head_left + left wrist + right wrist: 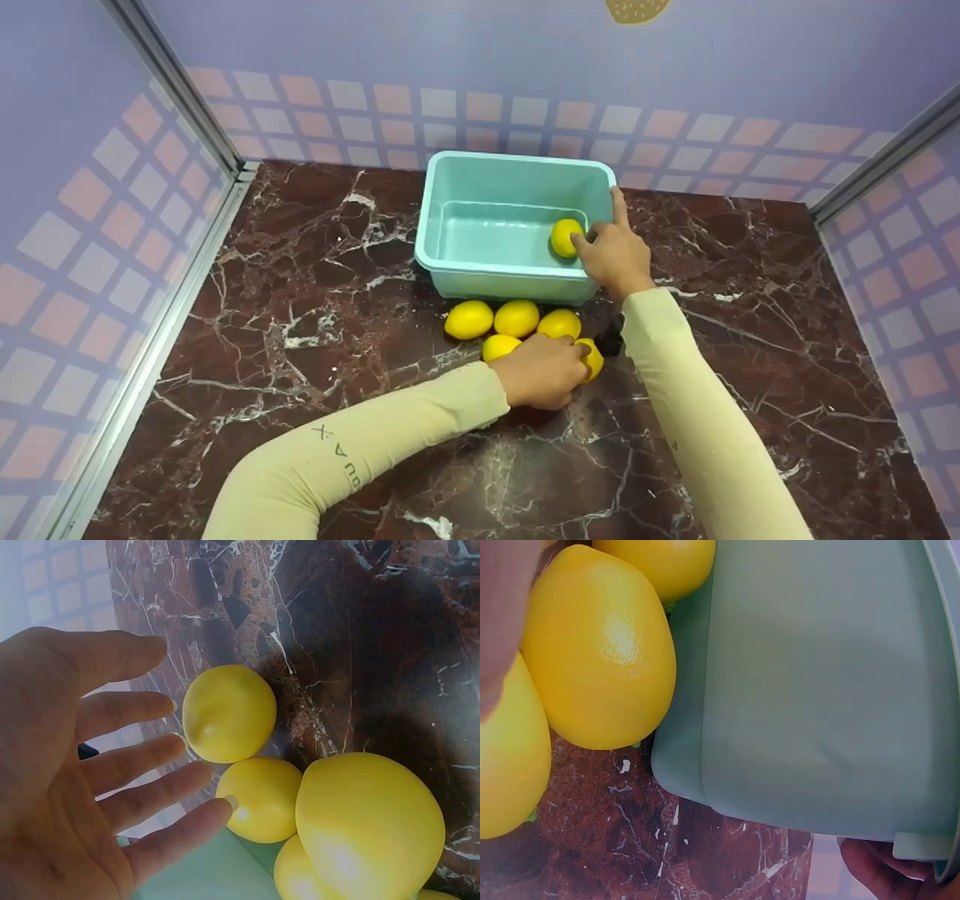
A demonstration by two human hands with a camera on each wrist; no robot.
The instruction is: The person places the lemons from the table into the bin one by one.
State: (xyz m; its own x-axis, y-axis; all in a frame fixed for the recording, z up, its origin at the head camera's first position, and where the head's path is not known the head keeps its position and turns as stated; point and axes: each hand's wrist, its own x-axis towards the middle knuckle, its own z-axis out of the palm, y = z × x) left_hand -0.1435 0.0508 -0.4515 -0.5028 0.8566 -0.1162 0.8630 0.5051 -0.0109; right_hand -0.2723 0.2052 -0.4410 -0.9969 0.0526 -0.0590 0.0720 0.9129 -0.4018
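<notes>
A light turquoise plastic tub (499,268) stands on the table with one yellow lemon (566,236) inside, at its right end. My right hand (621,259) grips the tub's right rim, thumb over the inside and overlapping that lemon in the head view. In the right wrist view, curled fingers (877,870) show below the rim. Several lemons (469,320) lie in a cluster before the tub's front wall. Over this cluster reaches my left hand (541,371), its fingers extended and spread, fingertips right at the rightmost lemon (229,714). Part of the cluster is hidden beneath this hand.
The tabletop (315,375) is dark red-brown marble with white veins. Behind the tub rises a lilac wall (420,45) with pink and white squares, and similar panels stand left and right. A metal frame strip (150,375) runs along the left edge.
</notes>
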